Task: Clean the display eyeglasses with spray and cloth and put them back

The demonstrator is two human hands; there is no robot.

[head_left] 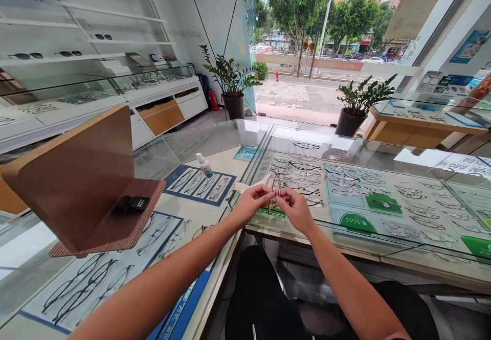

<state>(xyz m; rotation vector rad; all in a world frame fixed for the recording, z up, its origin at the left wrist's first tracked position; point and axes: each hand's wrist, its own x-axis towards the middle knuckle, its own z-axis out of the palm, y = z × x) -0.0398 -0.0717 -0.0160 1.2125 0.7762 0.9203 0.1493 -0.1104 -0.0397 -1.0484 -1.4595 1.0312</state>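
Both hands meet near the middle of the head view, above the edge of the glass display case. My left hand [253, 202] has its fingers pinched on a thin-rimmed pair of glasses [276, 180]. From the other side, my right hand [296, 208] grips the same glasses, fingertips close to those of the left. The glasses are held upright, with reddish and dark thin parts showing. Fine details of the frame are too small to make out. Behind and below them, rows of glasses [305, 166] lie under the glass.
A brown stand [84, 181] with a small black object [134, 204] on its base rises at the left. A white spray bottle [204, 165] stands on the glass left of my hands. Potted plants [233, 106] and a glass door are beyond the counters.
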